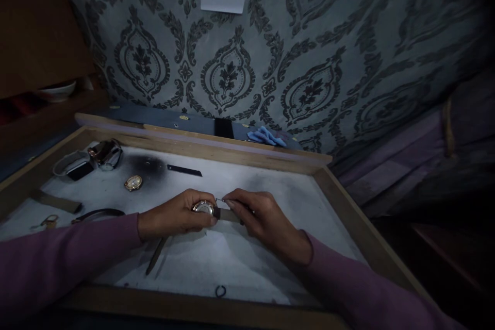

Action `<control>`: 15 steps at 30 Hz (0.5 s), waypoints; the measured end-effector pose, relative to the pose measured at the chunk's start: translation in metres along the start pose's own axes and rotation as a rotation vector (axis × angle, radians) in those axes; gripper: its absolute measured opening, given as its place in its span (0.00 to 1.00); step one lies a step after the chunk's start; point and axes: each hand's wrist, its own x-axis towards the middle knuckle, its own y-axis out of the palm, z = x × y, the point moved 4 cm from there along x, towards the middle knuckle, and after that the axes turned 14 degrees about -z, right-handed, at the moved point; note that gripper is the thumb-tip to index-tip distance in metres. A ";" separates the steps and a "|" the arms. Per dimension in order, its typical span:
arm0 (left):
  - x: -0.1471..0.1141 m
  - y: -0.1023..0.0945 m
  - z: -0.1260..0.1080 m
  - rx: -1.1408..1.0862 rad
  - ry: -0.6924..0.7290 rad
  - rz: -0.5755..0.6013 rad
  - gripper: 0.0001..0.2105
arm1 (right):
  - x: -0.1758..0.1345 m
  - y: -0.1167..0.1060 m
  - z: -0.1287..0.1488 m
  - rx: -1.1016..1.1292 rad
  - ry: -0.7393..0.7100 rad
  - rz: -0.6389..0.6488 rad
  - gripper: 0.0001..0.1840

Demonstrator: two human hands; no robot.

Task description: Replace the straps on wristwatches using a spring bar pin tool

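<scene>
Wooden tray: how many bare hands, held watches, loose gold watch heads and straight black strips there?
Bare left hand, bare right hand: 2
Held round shiny watch: 1
Loose round gold watch head: 1
Straight black strip: 1
Total: 5

Watch (203,208): shiny metal case, glossy face. Strap (230,215) on it: matt, smooth, leather-like. Thin tool (219,200): metallic look. Loose dial (133,182): polished gold-tone metal. Tray (201,310): matt wood walls, smudged pale bottom. Strip (184,170): flat matt black, metal or plastic unclear. Rag (268,136): soft, crumpled cloth. Sleeves (104,240): matt cloth.
</scene>
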 end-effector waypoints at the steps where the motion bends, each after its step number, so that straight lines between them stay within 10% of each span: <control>1: 0.000 0.000 -0.001 0.006 -0.003 0.006 0.09 | 0.000 0.000 0.000 -0.002 -0.003 -0.002 0.12; 15: -0.004 -0.003 -0.010 0.096 -0.116 0.098 0.09 | 0.004 -0.003 -0.002 0.030 0.050 -0.004 0.11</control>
